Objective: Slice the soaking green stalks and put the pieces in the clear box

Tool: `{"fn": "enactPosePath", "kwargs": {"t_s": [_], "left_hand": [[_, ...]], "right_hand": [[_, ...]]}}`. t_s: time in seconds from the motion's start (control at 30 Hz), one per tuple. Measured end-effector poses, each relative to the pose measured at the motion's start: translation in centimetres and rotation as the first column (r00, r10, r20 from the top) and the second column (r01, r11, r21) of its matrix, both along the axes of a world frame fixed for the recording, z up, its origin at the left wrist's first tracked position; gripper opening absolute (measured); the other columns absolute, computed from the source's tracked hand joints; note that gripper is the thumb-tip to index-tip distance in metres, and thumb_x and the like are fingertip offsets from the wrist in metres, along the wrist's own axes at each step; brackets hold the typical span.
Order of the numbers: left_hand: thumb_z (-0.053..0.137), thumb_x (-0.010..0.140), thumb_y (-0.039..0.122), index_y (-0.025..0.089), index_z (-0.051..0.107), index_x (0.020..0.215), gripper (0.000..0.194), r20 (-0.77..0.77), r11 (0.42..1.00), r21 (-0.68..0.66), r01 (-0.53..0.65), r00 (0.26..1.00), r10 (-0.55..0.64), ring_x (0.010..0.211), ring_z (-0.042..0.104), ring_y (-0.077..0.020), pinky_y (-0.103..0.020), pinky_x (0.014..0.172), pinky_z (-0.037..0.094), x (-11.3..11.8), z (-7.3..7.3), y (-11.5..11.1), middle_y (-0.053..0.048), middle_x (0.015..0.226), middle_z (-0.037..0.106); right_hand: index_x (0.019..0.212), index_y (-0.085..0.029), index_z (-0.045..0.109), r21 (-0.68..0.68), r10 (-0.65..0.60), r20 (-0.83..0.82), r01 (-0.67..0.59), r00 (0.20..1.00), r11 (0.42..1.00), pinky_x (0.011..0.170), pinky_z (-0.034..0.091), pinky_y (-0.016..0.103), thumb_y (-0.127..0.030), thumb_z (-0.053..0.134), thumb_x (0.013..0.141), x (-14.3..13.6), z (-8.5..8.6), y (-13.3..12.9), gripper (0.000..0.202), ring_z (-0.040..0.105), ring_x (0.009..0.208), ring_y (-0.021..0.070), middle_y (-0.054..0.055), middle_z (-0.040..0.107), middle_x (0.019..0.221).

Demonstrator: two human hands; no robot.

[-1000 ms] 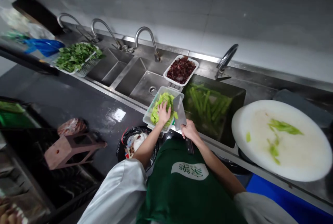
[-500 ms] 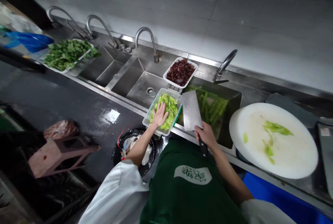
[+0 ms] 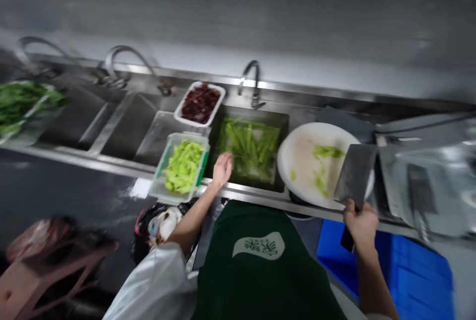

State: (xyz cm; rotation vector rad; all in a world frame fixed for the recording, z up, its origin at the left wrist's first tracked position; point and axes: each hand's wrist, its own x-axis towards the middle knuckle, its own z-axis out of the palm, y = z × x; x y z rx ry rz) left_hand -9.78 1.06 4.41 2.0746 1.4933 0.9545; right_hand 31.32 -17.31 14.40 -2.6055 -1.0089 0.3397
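My right hand [image 3: 360,223] grips the dark handle of a cleaver [image 3: 355,173]. Its broad blade is raised over the right side of a round white cutting board [image 3: 307,146]. Pieces of cut green vegetable [image 3: 327,151] lie on the board. My left hand [image 3: 222,168] hangs over the front left of a water-filled sink, fingers loosely apart and nothing held. Long green stalks [image 3: 253,144] lie in that water. Left of this hand, a clear plastic container [image 3: 159,188] holds sliced light-green vegetable [image 3: 183,166].
Behind the container stands a white basket [image 3: 180,116] of dark red leafy food. Leafy greens [image 3: 22,104] lie in a basket far left. Below are a black-lined bin [image 3: 139,240], a pink stool [image 3: 22,280] and a blue crate [image 3: 420,270]. A faucet [image 3: 255,82] rises behind the sink.
My left hand has come off the sliced vegetable in the container and moved right. My right hand has carried the cleaver right to the board. The view has turned right.
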Motion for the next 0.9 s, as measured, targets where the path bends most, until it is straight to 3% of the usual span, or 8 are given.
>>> {"fn": "enactPosePath", "kwargs": {"t_s": [0.13,0.27,0.37,0.53,0.67,0.73,0.83,0.9], "left_hand": [[0.031,0.100,0.036,0.018,0.048,0.137,0.044,0.122,0.978,-0.061,0.202,0.973,-0.193,0.134,0.045,-0.0212,-0.040,0.115,0.038,15.1,-0.9,-1.5,-0.012,0.142,0.050],[0.037,0.098,0.043,0.017,0.032,0.148,0.056,0.069,0.954,-0.174,0.243,0.970,-0.235,0.148,0.020,-0.0277,-0.049,0.121,0.024,27.3,-2.6,-3.1,-0.013,0.158,0.023],[0.040,0.097,0.045,0.016,0.028,0.149,0.061,0.026,0.948,-0.194,0.251,0.968,-0.251,0.149,0.012,-0.0303,-0.054,0.122,0.015,33.1,-3.4,-4.5,-0.015,0.159,0.018],[0.029,0.100,0.046,0.015,0.035,0.146,0.055,0.152,0.922,-0.189,0.339,0.937,-0.314,0.146,0.025,-0.0250,-0.045,0.122,0.024,35.7,-2.9,-4.5,-0.013,0.156,0.029],[0.021,0.102,0.042,0.010,0.042,0.140,0.054,0.267,0.972,-0.237,-0.014,0.960,0.079,0.135,0.044,-0.0244,-0.044,0.117,0.034,33.2,-1.6,0.6,-0.017,0.142,0.048],[0.023,0.102,0.043,0.008,0.044,0.138,0.054,0.257,0.964,-0.244,-0.105,0.952,0.169,0.132,0.047,-0.0256,-0.045,0.115,0.036,32.2,-1.0,4.1,-0.019,0.138,0.051],[0.032,0.100,0.044,0.012,0.050,0.136,0.051,0.194,0.965,-0.218,0.143,0.976,-0.100,0.136,0.043,-0.0236,-0.042,0.119,0.032,33.0,-0.7,7.9,-0.013,0.142,0.050],[0.034,0.100,0.044,0.016,0.052,0.135,0.048,0.097,0.881,-0.235,0.411,0.912,-0.399,0.141,0.037,-0.0226,-0.043,0.121,0.027,34.8,-0.9,8.7,-0.009,0.147,0.046]], "right_hand": [[0.108,-0.007,0.061,-0.419,0.025,0.203,0.063,0.979,0.906,0.066,0.049,0.037,-0.031,0.036,0.093,7.2,0.5,-0.9,0.038,0.069,0.074,0.0298,0.020,0.068,0.076],[0.116,-0.008,0.057,-0.515,0.063,0.169,0.034,0.984,0.856,0.072,0.050,0.039,-0.029,0.030,0.096,10.9,-0.2,0.8,0.040,0.070,0.083,0.0311,0.023,0.070,0.086],[0.120,-0.008,0.054,-0.518,0.144,0.154,-0.045,0.977,0.854,0.075,0.051,0.040,-0.024,0.029,0.096,12.2,-1.3,2.9,0.038,0.071,0.087,0.0314,0.022,0.070,0.087],[0.122,-0.009,0.053,-0.502,0.342,0.162,-0.221,0.926,0.836,0.074,0.051,0.036,-0.015,0.032,0.094,12.2,-2.4,6.3,0.036,0.072,0.087,0.0288,0.021,0.070,0.090],[0.115,-0.012,0.057,-0.501,0.498,0.061,-0.405,0.865,0.765,0.071,0.049,0.032,-0.013,0.031,0.093,11.4,-2.5,6.5,0.034,0.071,0.087,0.0267,0.018,0.070,0.092],[0.110,-0.014,0.059,-0.460,0.544,-0.007,-0.486,0.839,0.743,0.069,0.047,0.031,-0.016,0.032,0.094,11.4,-2.6,5.7,0.031,0.071,0.084,0.0256,0.015,0.070,0.089],[0.099,-0.016,0.060,-0.320,0.478,-0.110,-0.487,0.871,0.813,0.066,0.044,0.028,-0.027,0.037,0.094,12.5,-3.0,3.3,0.026,0.068,0.074,0.0219,0.010,0.070,0.077],[0.086,-0.018,0.059,-0.190,0.346,-0.213,-0.386,0.914,0.903,0.061,0.043,0.026,-0.033,0.041,0.090,13.8,-3.6,1.2,0.023,0.065,0.066,0.0189,0.006,0.066,0.066]]}}
